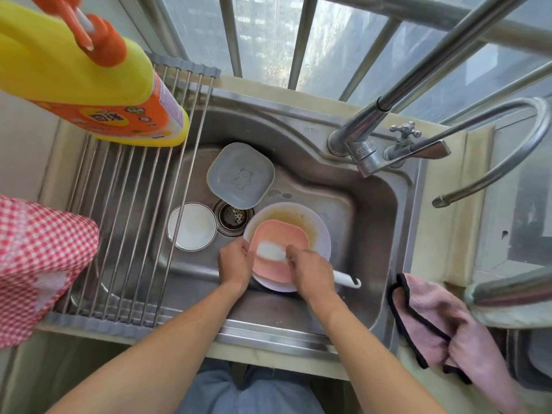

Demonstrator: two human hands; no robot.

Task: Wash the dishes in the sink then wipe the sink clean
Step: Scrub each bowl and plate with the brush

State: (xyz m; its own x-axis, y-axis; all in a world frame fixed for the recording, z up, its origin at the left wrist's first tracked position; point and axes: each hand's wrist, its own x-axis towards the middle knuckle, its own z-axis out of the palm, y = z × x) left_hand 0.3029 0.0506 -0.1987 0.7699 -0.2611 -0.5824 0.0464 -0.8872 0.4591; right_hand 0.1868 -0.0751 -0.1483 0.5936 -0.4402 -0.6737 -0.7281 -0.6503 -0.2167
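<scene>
Nearest the camera, blue trouser knees (pixel 251 389) show under the counter edge, two bare forearms reaching forward over the steel sink (pixel 373 222). Left hand (pixel 234 264) curls over the near-left rim of a pink dish (pixel 280 249), gripping it. Right hand (pixel 312 274) is wrapped round the white handle of a brush (pixel 270 251); the handle end pokes out to the right past the wrist, and the blurred white head lies on the pink dish's inside. Pink dish sits inside a larger pale plate (pixel 321 234), whose far inner side carries a brown, greasy smear. Both rest on the sink floor, just right of the drain (pixel 234 218). Left of the drain, a small white round dish (pixel 191 227), partly under the rods of a roll-up rack (pixel 128 204) that spans the sink's left part. Behind the drain, a grey square dish (pixel 240 176) with a raised bear figure, tilted a little, its near corner overlapping the drain rim. At near right, a pink cloth (pixel 430 321) with black edging drapes over the sink's edge. At left, a red-and-white checked cloth (pixel 35 264) lies beside the rack. Further back on the right, the tap (pixel 363 150) with a small cross-handled valve just beside it and a curved spout arching out to the right. Far left, a yellow bottle (pixel 89 85) with orange label and orange pump stands on the rack. Beyond it all, window bars (pixel 300 40) and grimy glass.
</scene>
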